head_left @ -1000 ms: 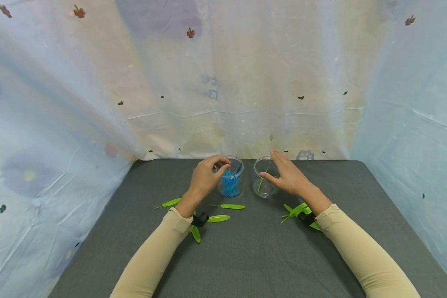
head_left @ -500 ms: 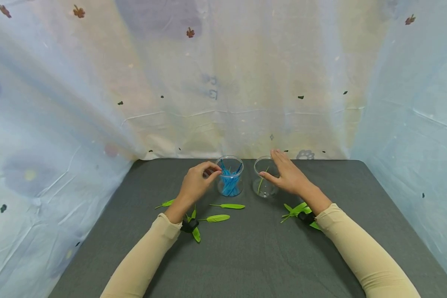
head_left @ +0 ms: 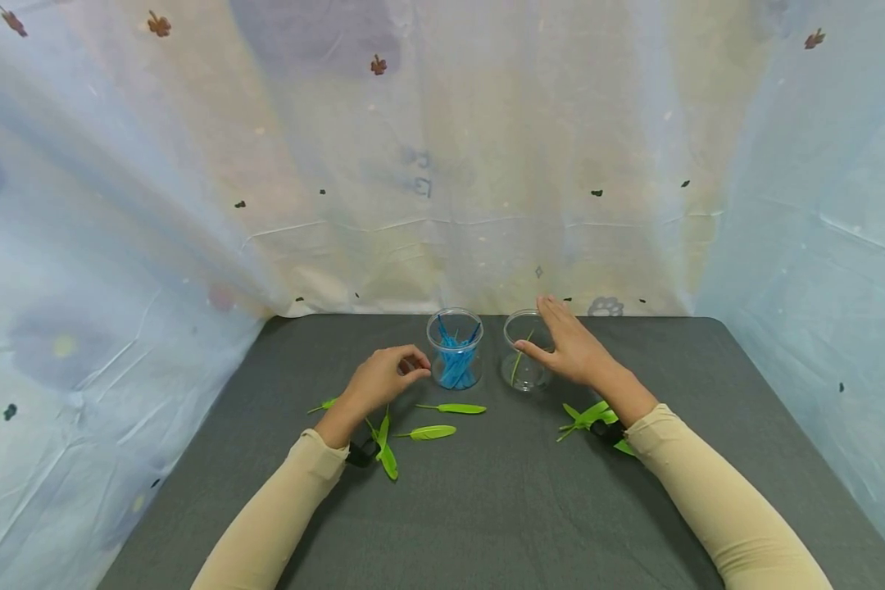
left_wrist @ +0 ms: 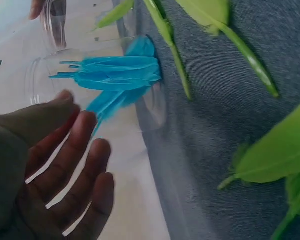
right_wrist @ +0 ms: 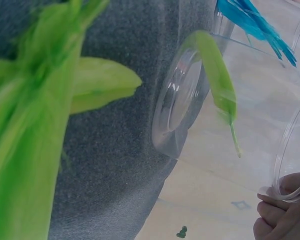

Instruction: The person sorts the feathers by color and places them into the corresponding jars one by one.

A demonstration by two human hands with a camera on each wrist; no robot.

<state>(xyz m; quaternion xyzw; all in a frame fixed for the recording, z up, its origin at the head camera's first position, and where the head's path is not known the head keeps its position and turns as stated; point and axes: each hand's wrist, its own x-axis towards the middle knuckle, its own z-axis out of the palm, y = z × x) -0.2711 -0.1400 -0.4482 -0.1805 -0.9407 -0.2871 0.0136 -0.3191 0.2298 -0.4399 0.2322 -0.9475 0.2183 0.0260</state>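
A clear jar (head_left: pixel 443 373) holds several blue feathers (head_left: pixel 457 365), stems upward. My left hand (head_left: pixel 385 378) is just left of this jar, its fingers loosely bent and nothing between them. In the left wrist view, the fingertips (left_wrist: pixel 104 148) are below the blue feathers (left_wrist: pixel 115 72). To the right stands a second clear jar (head_left: pixel 534 378) with one green feather (head_left: pixel 519 360) leaning inside. My right hand (head_left: pixel 571 348) holds this jar at its rim, thumb across the near side and fingers along the right. In the right wrist view, its fingers (right_wrist: pixel 271 215) are right at the rim.
Loose green feathers (head_left: pixel 460 408) lie on the dark grey tabletop (head_left: pixel 487 508) in front of the jars. Several more overlap near my left wrist, and another cluster (head_left: pixel 584 415) lies beside my right wrist. A patterned curtain (head_left: pixel 479 164) hangs behind the table.
My left hand has pulled back from the rim of the blue-feather jar, moving left and down toward the table. The right hand and both jars have stayed in place.
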